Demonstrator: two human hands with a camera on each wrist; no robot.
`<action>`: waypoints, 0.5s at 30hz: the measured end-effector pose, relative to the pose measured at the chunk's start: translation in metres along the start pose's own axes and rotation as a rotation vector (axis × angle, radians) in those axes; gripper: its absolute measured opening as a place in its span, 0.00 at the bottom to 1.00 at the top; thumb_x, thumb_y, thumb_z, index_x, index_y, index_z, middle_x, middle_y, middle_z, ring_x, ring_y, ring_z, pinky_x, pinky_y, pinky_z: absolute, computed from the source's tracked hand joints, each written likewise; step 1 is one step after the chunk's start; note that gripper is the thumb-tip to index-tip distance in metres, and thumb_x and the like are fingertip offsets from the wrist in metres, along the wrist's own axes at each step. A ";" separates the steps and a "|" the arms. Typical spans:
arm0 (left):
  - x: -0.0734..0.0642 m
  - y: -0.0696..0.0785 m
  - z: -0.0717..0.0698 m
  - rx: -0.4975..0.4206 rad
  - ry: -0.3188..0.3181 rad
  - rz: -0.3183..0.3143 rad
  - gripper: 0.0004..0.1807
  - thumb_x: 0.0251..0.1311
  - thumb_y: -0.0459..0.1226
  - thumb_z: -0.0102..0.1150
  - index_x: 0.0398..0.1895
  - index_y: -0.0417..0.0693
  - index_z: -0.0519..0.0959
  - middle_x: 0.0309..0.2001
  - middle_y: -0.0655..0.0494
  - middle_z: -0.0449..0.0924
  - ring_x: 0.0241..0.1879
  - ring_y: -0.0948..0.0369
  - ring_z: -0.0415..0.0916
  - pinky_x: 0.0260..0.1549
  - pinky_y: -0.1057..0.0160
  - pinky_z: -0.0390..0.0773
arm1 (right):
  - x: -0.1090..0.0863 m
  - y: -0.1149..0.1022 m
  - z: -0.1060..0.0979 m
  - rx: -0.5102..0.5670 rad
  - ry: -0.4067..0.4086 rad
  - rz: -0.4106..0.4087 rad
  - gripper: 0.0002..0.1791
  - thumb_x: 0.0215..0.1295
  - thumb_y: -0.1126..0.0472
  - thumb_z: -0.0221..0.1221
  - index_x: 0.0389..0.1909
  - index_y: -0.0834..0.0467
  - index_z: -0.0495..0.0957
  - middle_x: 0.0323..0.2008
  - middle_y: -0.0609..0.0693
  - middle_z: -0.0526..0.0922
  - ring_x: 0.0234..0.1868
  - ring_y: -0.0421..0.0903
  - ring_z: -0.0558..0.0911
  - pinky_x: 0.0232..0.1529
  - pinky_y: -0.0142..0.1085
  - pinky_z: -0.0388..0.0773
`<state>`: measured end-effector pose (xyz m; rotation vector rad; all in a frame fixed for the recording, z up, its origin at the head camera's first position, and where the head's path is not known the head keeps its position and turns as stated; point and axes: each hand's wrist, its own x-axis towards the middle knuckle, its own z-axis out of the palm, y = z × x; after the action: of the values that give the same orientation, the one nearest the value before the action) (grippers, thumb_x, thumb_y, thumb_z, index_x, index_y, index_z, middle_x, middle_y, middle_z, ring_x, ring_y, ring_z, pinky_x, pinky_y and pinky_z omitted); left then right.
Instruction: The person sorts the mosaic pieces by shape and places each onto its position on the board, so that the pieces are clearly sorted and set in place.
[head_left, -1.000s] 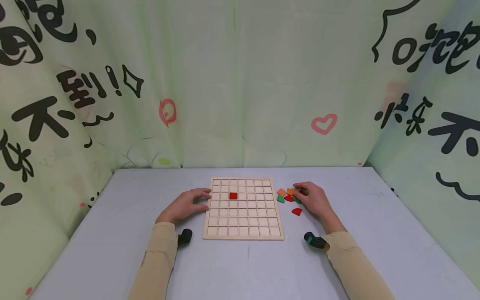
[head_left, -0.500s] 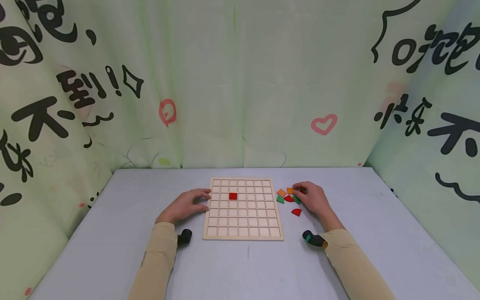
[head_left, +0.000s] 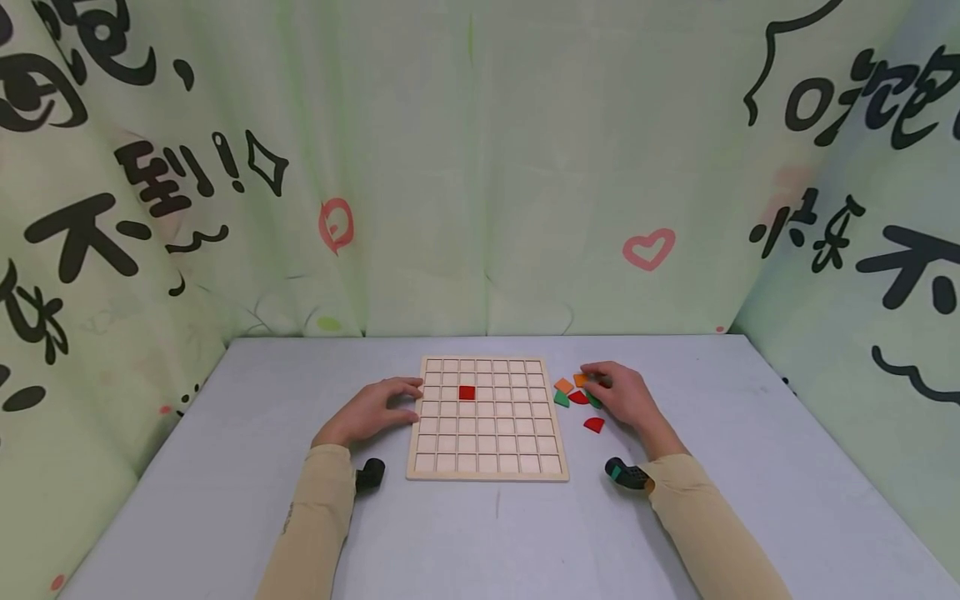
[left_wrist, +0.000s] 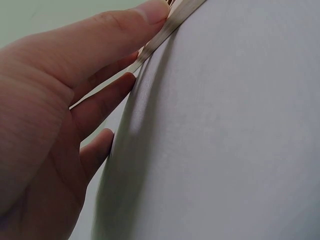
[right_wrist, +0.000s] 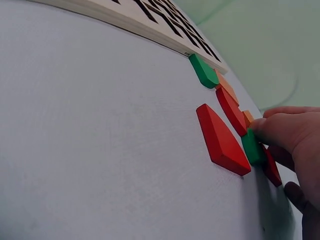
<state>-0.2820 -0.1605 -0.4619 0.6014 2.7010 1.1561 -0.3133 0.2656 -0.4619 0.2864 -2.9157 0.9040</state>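
A wooden grid board [head_left: 487, 477] lies on the table, with one red square tile [head_left: 467, 392] in a cell of its third row. My left hand [head_left: 375, 408] rests at the board's left edge, fingertips against the side and thumb at the rim; the left wrist view shows its fingers [left_wrist: 102, 102] loosely extended. Right of the board, the thumb and index finger of my right hand [head_left: 624, 396] pinch an orange block [head_left: 581, 380] at the pile. Just under that hand lie a green block [right_wrist: 253, 147] and a red block [right_wrist: 271, 167], both partly hidden.
Close to the board's right edge lie another orange block [head_left: 564, 386], a green one [head_left: 562, 399] and a red curved one [head_left: 578, 397]. A red wedge [head_left: 594, 425] sits nearer me. A printed curtain [head_left: 487, 167] stands behind the white table [head_left: 487, 542].
My right hand has shifted slightly left, its fingertips closing in on the orange block. The red block below that hand is now covered in the head view. My left hand stays put.
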 end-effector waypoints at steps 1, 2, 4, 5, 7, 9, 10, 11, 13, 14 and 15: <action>0.000 0.000 0.000 -0.004 0.000 -0.002 0.21 0.57 0.40 0.70 0.54 0.47 0.80 0.68 0.56 0.69 0.71 0.51 0.59 0.69 0.49 0.61 | 0.000 0.000 0.000 -0.003 -0.002 0.000 0.20 0.68 0.63 0.59 0.59 0.65 0.76 0.57 0.64 0.77 0.58 0.62 0.74 0.60 0.55 0.73; 0.000 0.000 0.000 -0.007 0.000 -0.003 0.21 0.57 0.40 0.70 0.54 0.47 0.80 0.68 0.56 0.69 0.71 0.52 0.59 0.69 0.50 0.61 | 0.000 0.000 0.000 -0.003 -0.003 0.003 0.19 0.68 0.63 0.59 0.58 0.65 0.76 0.57 0.64 0.77 0.58 0.62 0.74 0.60 0.55 0.73; 0.000 0.000 0.000 -0.010 0.000 -0.004 0.21 0.57 0.40 0.70 0.53 0.47 0.80 0.68 0.56 0.69 0.71 0.52 0.59 0.69 0.50 0.61 | 0.001 -0.001 0.000 -0.002 0.001 0.001 0.18 0.68 0.64 0.59 0.57 0.65 0.78 0.55 0.64 0.78 0.57 0.61 0.75 0.59 0.55 0.73; 0.000 0.000 0.000 -0.011 -0.001 -0.004 0.21 0.57 0.40 0.70 0.54 0.47 0.80 0.68 0.56 0.69 0.71 0.52 0.59 0.69 0.50 0.61 | 0.001 -0.001 0.000 -0.004 0.005 -0.004 0.17 0.67 0.65 0.60 0.56 0.65 0.78 0.54 0.64 0.78 0.56 0.61 0.75 0.59 0.55 0.74; 0.000 0.000 0.000 -0.010 -0.001 -0.004 0.21 0.57 0.40 0.70 0.54 0.47 0.80 0.68 0.56 0.69 0.71 0.51 0.59 0.69 0.49 0.60 | 0.001 -0.001 0.000 -0.007 0.016 -0.008 0.16 0.67 0.65 0.60 0.54 0.66 0.79 0.53 0.64 0.78 0.56 0.61 0.75 0.58 0.55 0.74; 0.000 0.000 0.001 -0.008 0.000 -0.003 0.21 0.57 0.40 0.70 0.54 0.46 0.80 0.68 0.55 0.69 0.71 0.51 0.59 0.69 0.49 0.60 | 0.002 -0.001 0.000 -0.013 0.022 -0.011 0.16 0.67 0.65 0.61 0.54 0.66 0.79 0.53 0.64 0.78 0.55 0.61 0.75 0.58 0.55 0.74; 0.001 0.000 0.001 -0.008 0.001 -0.005 0.21 0.57 0.40 0.70 0.53 0.46 0.80 0.68 0.56 0.69 0.71 0.51 0.59 0.69 0.49 0.60 | 0.002 -0.001 0.000 -0.018 0.023 -0.012 0.16 0.67 0.65 0.61 0.54 0.66 0.79 0.53 0.64 0.78 0.55 0.61 0.75 0.58 0.56 0.74; 0.001 0.000 0.001 -0.006 0.002 -0.005 0.21 0.57 0.40 0.70 0.53 0.47 0.80 0.68 0.56 0.69 0.71 0.52 0.59 0.69 0.49 0.60 | 0.002 -0.001 -0.001 -0.025 0.022 -0.012 0.17 0.67 0.64 0.61 0.54 0.66 0.79 0.53 0.64 0.78 0.55 0.62 0.75 0.58 0.56 0.74; 0.001 0.000 0.001 -0.008 0.000 -0.009 0.21 0.57 0.40 0.70 0.54 0.47 0.80 0.68 0.56 0.69 0.71 0.52 0.59 0.69 0.50 0.60 | 0.002 -0.001 -0.001 -0.037 0.020 -0.013 0.17 0.67 0.64 0.61 0.55 0.66 0.79 0.54 0.64 0.79 0.56 0.62 0.75 0.59 0.56 0.73; 0.001 0.000 0.001 -0.007 -0.001 -0.010 0.21 0.57 0.40 0.70 0.54 0.47 0.80 0.68 0.56 0.69 0.71 0.52 0.59 0.69 0.49 0.60 | 0.002 -0.001 0.000 -0.040 0.018 -0.015 0.17 0.67 0.64 0.61 0.55 0.66 0.79 0.54 0.64 0.79 0.56 0.62 0.75 0.59 0.56 0.73; 0.001 0.000 0.000 -0.008 -0.002 -0.013 0.21 0.57 0.40 0.70 0.54 0.47 0.80 0.68 0.56 0.69 0.71 0.52 0.59 0.69 0.49 0.60 | 0.002 -0.001 0.000 -0.045 0.016 -0.018 0.18 0.67 0.64 0.60 0.55 0.66 0.78 0.54 0.64 0.79 0.56 0.62 0.75 0.59 0.56 0.73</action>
<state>-0.2824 -0.1599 -0.4618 0.5827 2.6933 1.1612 -0.3152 0.2644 -0.4609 0.3012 -2.9097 0.8336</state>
